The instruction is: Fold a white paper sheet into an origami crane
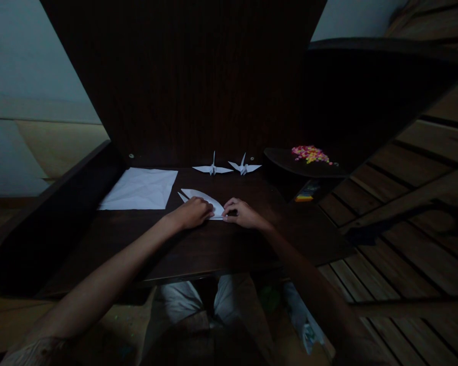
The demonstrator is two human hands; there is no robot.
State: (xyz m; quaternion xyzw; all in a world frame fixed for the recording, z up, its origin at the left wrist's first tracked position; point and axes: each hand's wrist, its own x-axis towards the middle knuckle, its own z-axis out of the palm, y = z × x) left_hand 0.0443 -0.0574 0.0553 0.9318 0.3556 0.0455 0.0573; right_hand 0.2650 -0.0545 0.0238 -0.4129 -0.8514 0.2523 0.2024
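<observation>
Room is dim, much detail lost. Dark desk [198, 249] with a tall dark back panel; the panel's surface can't be read. The person's legs show under the desk edge, blurry. Both forearms run in from the bottom of the frame, elbows cut off.

Left hand [193, 212] lies flat, fingers curled, pressing down on a folded white paper [203, 196] near the desk's middle. Right hand [242, 213] is just beside it, fingertips pinching the paper's right tip. Hands are close together, nearly touching, both on that paper. Most of its near edge is hidden under the knuckles, so the fold shape is hard to tell.

Left of it, apart, a flat creased white sheet [141, 189]. At the desk's back, two small paper cranes [212, 169] [244, 166] stand side by side.

To the right, a dark shelf [286, 158] holds a pile of small pink and yellow bits [310, 153]; too small to identify. Below it, something colourful [307, 194], unclear. Wooden plank floor [412, 203] at right.
</observation>
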